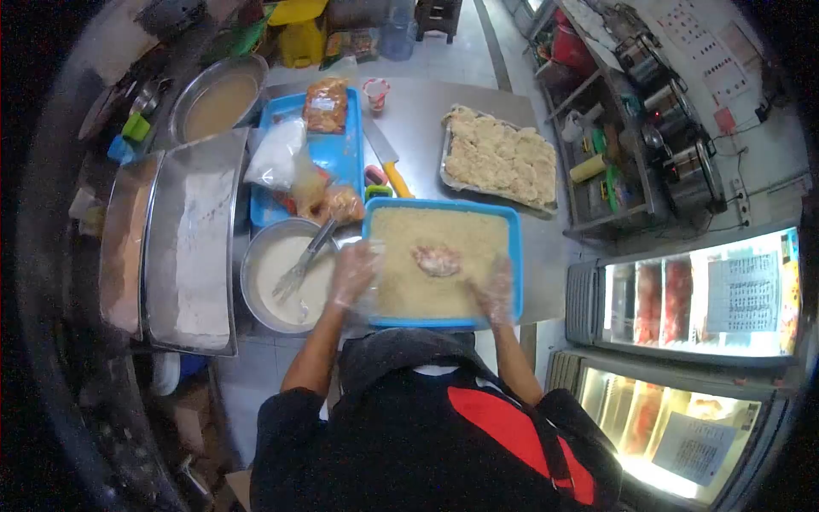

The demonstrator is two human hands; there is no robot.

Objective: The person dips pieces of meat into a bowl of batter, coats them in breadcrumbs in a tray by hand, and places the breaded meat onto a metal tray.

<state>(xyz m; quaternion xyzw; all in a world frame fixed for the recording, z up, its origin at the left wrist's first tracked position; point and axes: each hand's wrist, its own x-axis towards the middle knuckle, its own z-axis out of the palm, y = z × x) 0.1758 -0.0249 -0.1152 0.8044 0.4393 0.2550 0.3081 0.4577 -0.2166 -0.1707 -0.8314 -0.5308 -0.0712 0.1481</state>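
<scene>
1 meat piece lay on crumbs in the nearer blue tray, central presumably for easy reach. The left hand was at its left side, the right hand opposite; I could not tell the fingers' opening or hold.

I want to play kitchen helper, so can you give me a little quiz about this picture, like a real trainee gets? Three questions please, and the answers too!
1. Which is nearer the whisk in the bowl?
a) the right hand
b) the left hand
c) both equally

2. True or false: the yellow-handled knife lies on the metal table.

3. Fill in: one pinkish piece of meat lies on the ____ in the nearer blue tray.

Key: 1. b; 2. True; 3. crumbs.
</scene>
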